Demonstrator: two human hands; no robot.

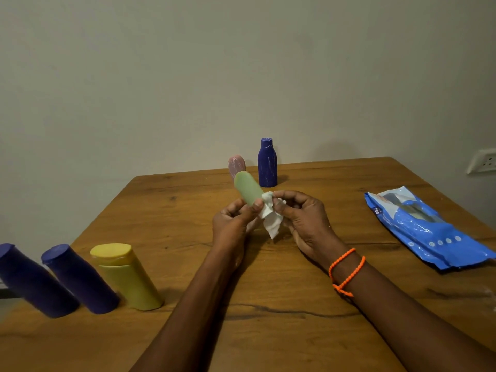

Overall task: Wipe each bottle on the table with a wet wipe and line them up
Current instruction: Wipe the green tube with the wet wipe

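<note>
We count 6 bottles: 3 lined up at worktop (188, 331) left edge, 2 purple (32, 283) (80, 280) & 1 yellow (127, 277); pink (236, 165) & blue (267, 163) at far edge; green bottle (247, 189) in left hand (233, 221), fingers curled round its lower end. Right hand (303, 218) pinches 1 wipe (271, 218) against it. Wipes pack (426, 229) near right edge; bare wood in front of the arms

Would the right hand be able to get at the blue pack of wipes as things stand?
Probably yes, once freed: the right hand grips the wet wipe against the green bottle, but only bare table lies between it and the blue pack.
</note>
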